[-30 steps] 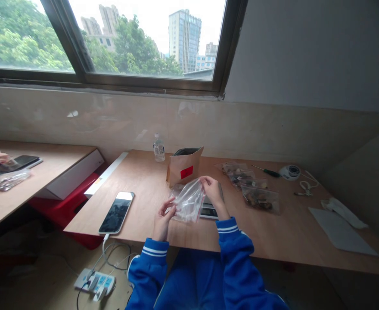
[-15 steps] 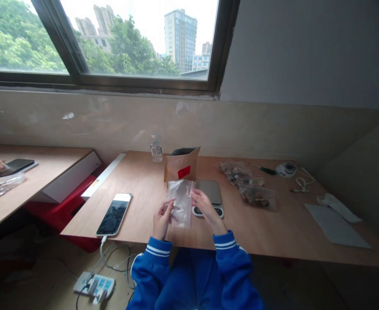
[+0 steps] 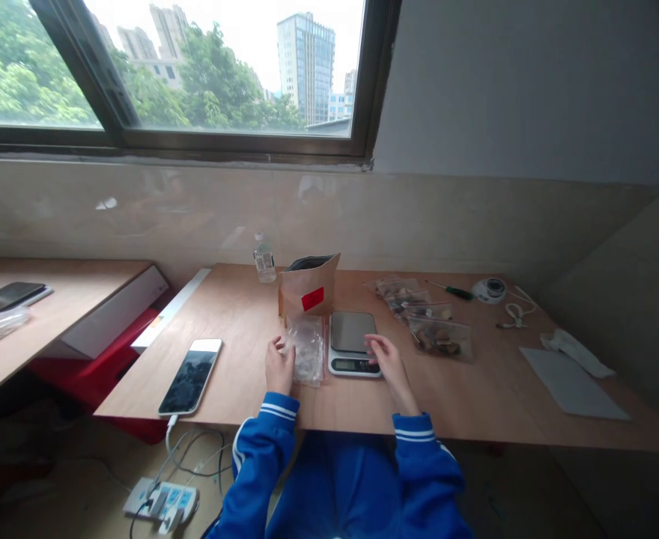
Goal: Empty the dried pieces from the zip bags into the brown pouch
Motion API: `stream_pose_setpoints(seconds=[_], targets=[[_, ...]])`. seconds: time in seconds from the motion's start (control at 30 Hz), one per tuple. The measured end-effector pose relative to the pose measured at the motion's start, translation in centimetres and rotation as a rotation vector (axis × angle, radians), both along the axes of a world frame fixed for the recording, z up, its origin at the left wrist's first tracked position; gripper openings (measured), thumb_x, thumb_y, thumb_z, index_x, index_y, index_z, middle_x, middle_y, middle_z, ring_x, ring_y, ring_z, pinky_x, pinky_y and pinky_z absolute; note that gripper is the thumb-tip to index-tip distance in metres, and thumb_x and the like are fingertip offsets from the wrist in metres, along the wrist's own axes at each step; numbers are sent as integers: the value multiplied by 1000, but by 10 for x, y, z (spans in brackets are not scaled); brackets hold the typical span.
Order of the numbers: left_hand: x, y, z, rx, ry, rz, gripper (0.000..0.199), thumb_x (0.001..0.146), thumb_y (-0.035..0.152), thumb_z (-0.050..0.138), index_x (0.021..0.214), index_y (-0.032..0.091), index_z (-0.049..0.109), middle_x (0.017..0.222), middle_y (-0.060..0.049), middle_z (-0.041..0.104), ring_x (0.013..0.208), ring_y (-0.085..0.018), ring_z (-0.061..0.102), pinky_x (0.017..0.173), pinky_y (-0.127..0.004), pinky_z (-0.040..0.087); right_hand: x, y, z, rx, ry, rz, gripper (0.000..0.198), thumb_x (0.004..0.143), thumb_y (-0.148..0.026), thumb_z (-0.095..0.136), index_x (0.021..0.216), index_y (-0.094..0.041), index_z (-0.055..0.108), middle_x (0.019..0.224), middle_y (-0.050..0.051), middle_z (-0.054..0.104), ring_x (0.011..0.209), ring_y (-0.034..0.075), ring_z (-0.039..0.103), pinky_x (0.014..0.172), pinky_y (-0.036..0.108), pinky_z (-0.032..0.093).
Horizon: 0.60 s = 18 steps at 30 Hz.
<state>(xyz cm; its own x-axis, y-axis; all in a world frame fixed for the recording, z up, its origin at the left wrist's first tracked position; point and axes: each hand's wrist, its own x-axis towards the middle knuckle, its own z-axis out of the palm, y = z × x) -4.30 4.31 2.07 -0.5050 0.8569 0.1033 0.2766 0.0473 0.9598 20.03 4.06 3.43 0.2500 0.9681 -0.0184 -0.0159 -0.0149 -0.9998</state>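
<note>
A clear plastic zip bag [image 3: 308, 353] with a red seal strip along its right side lies before the paper pouch. My left hand [image 3: 280, 367] is at the bag's left edge, fingers half bent and thumb a little apart; whether it touches the plastic is hard to see. To the right of the bag sits a digital scale [image 3: 353, 333] with a bare metal plate and a small display. My right hand [image 3: 389, 365] is open over the scale's right front corner, holding nothing. Behind the bag stands a brown paper pouch [image 3: 310, 288] with a red label, its top open.
Several filled zip bags [image 3: 439, 338] lie right of the scale, near a screwdriver [image 3: 458, 292] and a white dome camera [image 3: 490, 290]. A phone [image 3: 191, 376] on a charging cable lies left. A water bottle [image 3: 263, 258] stands behind. At far left, another person's hand rests at a neighbouring table.
The zip bag has gone from between both hands down to the table. My right hand has let go of it and moved right, uncovering the scale. The view has shifted slightly.
</note>
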Motion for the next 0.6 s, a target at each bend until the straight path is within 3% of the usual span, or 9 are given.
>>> stream_pose_setpoints(seconds=[0.13, 0.23, 0.4, 0.47, 0.6], targets=[[10, 4, 14, 142, 412, 42, 42, 79, 26, 54, 119, 13, 55, 121, -18, 55, 115, -31, 51, 97, -47, 38, 58, -8, -18, 9, -120, -243, 38, 70, -50, 57, 88, -19, 67, 97, 11, 68, 79, 22, 61, 53, 28, 48], [22, 12, 18, 242, 593, -170, 40, 86, 18, 40, 124, 17, 53, 130, -14, 52, 123, -26, 47, 101, -42, 36, 97, -13, -28, 2, -280, -395, 36, 73, -44, 49, 89, -17, 65, 100, 13, 68, 82, 24, 61, 59, 31, 48], [32, 27, -22, 0, 772, -553, 46, 85, 24, 44, 129, 19, 53, 137, -11, 51, 128, -27, 44, 105, -45, 34, 138, -8, -25, -100, -787, -698, 33, 75, -25, 42, 93, -13, 66, 94, 19, 67, 99, 33, 56, 88, 46, 41], [32, 28, -38, -52, 823, -571, 49, 87, 31, 43, 134, 20, 48, 141, -10, 48, 133, -27, 38, 109, -45, 29, 149, 1, -18, -73, -979, -694, 36, 77, -22, 41, 102, -11, 65, 103, 21, 64, 109, 34, 51, 94, 49, 37], [34, 25, -47, -59, 844, -539, 52, 89, 36, 41, 138, 19, 45, 144, -10, 43, 136, -27, 34, 111, -45, 26, 169, 26, -6, -36, -1243, -460, 38, 81, -20, 43, 113, -14, 62, 130, 20, 50, 120, 33, 44, 96, 48, 36]])
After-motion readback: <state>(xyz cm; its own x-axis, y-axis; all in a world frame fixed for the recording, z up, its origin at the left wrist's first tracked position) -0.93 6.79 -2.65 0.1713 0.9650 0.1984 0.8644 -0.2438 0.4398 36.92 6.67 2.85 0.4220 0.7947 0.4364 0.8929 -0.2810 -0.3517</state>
